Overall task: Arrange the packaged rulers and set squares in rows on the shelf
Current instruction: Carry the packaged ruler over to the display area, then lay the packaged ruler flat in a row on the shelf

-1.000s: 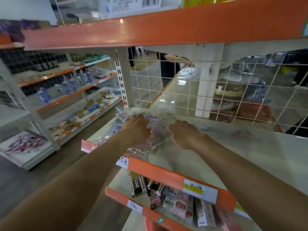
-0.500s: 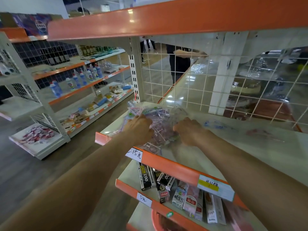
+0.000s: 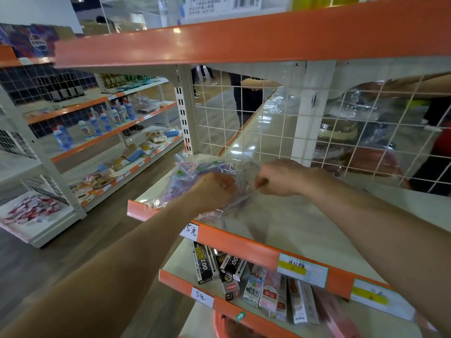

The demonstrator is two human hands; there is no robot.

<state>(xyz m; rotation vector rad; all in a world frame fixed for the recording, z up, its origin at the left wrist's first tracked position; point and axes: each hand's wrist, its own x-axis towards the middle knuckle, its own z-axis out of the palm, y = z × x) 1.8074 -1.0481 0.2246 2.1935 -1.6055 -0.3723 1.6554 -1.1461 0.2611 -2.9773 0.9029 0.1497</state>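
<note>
**Shelf**: The cream board with the orange front lip carries stock at its left end only. The run to the right of the hands is bare, and no rows are laid out on it yet.

**Heap of packets**: The clear-wrapped rulers and set squares lie in one loose pile at the shelf's left end, reaching from the front lip back toward the wire mesh panel. Compared with half a second ago, the heap sits where it did. Its right side has opened, though, and one packet is now being drawn off it.

**Left hand**: It has stayed on top of the heap, fingers curled down into the wrappers, gripping and steadying the pile.

**Right hand**: Earlier it was pressed against the heap close beside the left hand. It has since moved off to the right, so the two hands are now apart. Its fingers are curled, and thumb and forefinger pinch the edge of a single packet.

**Single packet**: This is a clear set-square pack, tilted up. One edge is raised off the heap and the other is still touching it.

**Assessment:** The work appears to have passed from gathering the stock to separating it. The first item looks ready to go onto the bare board, and the arranging itself is judged barely begun
</note>
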